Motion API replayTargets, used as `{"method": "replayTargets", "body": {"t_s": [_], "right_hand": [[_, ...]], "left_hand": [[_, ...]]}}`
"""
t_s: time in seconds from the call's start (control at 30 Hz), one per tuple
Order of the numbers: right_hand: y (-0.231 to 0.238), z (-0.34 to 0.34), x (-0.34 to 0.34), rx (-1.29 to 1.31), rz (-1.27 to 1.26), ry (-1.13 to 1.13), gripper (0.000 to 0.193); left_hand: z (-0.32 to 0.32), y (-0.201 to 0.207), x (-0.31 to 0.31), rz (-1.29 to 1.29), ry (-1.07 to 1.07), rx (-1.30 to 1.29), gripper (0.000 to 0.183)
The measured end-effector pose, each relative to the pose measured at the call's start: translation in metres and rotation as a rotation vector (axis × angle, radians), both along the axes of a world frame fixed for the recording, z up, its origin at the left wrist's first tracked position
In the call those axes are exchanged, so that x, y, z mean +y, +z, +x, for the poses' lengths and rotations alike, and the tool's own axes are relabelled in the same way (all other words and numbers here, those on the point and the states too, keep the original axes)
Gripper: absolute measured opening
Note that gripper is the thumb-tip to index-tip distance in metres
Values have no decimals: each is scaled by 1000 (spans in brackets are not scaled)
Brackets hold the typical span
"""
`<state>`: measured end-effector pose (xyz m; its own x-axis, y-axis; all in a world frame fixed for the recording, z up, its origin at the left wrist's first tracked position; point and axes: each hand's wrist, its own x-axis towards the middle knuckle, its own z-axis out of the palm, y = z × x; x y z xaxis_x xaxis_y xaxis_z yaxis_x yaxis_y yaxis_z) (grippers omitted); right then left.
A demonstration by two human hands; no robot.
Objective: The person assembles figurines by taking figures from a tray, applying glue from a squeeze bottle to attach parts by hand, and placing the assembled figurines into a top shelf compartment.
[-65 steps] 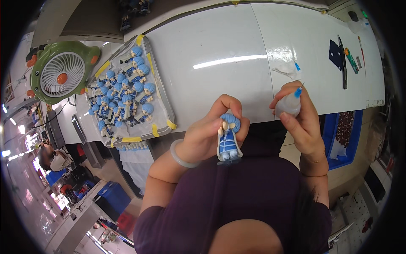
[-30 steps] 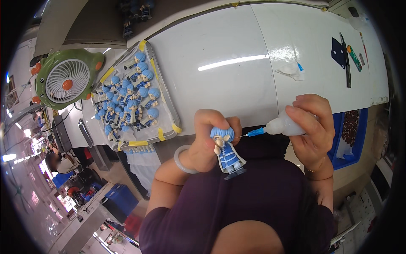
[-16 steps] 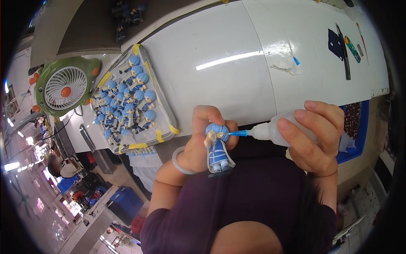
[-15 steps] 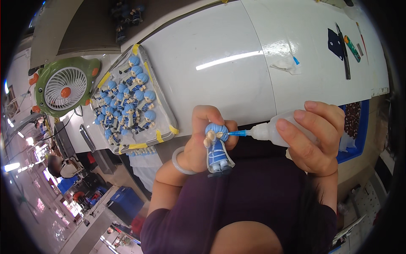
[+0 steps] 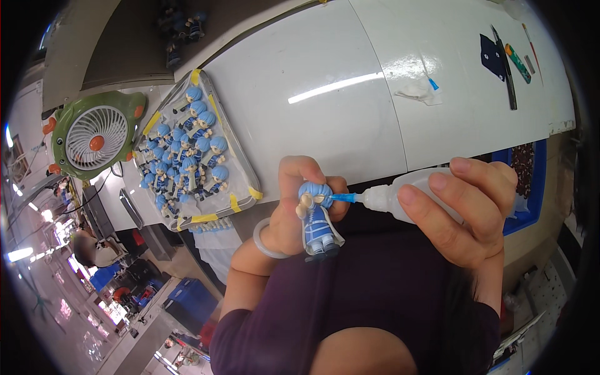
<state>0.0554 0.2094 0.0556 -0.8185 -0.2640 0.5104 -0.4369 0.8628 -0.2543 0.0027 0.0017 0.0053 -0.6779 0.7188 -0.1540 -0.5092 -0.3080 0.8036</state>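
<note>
A small figurine (image 5: 317, 226) with blue hair and a blue-and-white outfit is pinched by its head in my left hand (image 5: 289, 215), its feet pointing toward me. My right hand (image 5: 465, 206) is closed round a white squeeze bottle (image 5: 381, 199), held on its side. The blue needle tip (image 5: 344, 197) of the bottle points left and meets, or nearly meets, the figurine's head beside the face. Whether anything flows from the tip is too small to tell.
To the left stands a tray (image 5: 240, 169) edged with yellow tape, holding several similar figurines. Beyond it is a green fan (image 5: 98, 134). A spare blue needle tip (image 5: 433, 83), a black pen-like tool (image 5: 509, 75) and a green cutter (image 5: 517, 62) lie on the white table (image 5: 300, 62). A blue bin (image 5: 531, 212) sits at right.
The figurine and my left hand have shifted slightly left. My right hand has moved a little down and right with the bottle, whose tip stays at the figurine's head.
</note>
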Motion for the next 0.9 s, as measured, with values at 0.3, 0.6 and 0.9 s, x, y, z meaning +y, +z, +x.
{"method": "replayTargets", "body": {"t_s": [0.3,0.6,0.9], "right_hand": [[-3,-3,-6,122,-33,-42,35],[-1,-5,-7,186,-30,-67,31],[-2,-6,-4,199,10,-31,29]], "left_hand": [[-1,4,2,-35,-7,-12,46],[-2,5,5,-7,1,-39,40],[-2,5,4,6,14,-83,41]]}}
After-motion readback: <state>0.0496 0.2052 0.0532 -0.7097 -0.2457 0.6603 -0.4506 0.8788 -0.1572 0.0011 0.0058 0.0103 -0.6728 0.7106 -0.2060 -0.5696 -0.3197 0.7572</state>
